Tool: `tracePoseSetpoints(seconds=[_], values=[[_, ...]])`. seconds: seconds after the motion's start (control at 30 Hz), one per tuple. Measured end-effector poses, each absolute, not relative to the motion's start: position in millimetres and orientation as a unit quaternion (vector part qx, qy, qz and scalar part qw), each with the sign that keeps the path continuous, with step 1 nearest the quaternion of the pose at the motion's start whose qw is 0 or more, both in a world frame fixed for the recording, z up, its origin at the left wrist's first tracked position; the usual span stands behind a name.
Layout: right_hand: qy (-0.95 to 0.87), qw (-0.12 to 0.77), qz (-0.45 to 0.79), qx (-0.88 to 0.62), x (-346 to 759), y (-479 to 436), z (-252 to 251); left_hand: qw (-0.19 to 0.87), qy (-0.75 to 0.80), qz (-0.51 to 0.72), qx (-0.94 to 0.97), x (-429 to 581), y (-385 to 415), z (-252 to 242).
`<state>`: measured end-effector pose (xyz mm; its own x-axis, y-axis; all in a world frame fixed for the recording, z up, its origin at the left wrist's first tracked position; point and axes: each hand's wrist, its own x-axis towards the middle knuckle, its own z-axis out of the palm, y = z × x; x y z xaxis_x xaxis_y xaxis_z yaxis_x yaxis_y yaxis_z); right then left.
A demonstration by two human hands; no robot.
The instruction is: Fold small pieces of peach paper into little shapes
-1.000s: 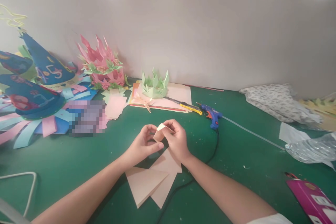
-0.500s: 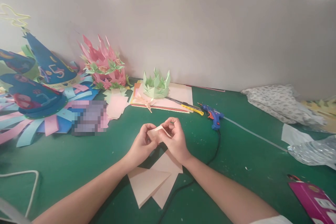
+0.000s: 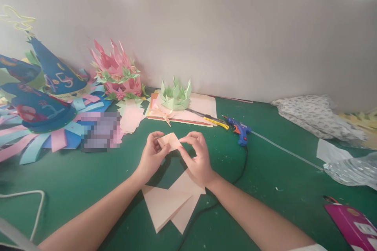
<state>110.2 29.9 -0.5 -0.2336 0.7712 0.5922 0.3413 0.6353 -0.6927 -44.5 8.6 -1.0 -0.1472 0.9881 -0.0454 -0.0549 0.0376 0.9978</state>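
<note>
Pink and yellow number-like shapes, maybe "45", stuck on the tall blue paper cone hat (image 3: 55, 71), too blurry to be sure. Small white labels on the bright pink box (image 3: 352, 223), too tiny to read.

Both my forearms reach forward and angle inward, bare to the elbow. My left hand (image 3: 151, 157) pinches with thumb and fingertips, and my right hand (image 3: 197, 157) pinches opposite, fingers curled, wrists raised.
</note>
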Motion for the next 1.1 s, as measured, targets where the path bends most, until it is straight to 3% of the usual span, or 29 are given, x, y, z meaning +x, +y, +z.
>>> tracePoseSetpoints(seconds=[0.23,0.7,1.1], values=[[-0.778,0.438,0.206,-0.4,110.4,34.8,-2.8,0.488,0.537,0.533,0.435,-43.3,7.6,-1.8],[-0.767,0.485,0.16,-0.389,108.7,32.5,-2.6,0.521,0.51,0.539,0.422,-41.9,8.0,0.5],[-0.782,0.436,0.134,-0.425,111.9,35.1,-1.1,0.503,0.51,0.558,0.419,-42.1,7.3,-0.3]])
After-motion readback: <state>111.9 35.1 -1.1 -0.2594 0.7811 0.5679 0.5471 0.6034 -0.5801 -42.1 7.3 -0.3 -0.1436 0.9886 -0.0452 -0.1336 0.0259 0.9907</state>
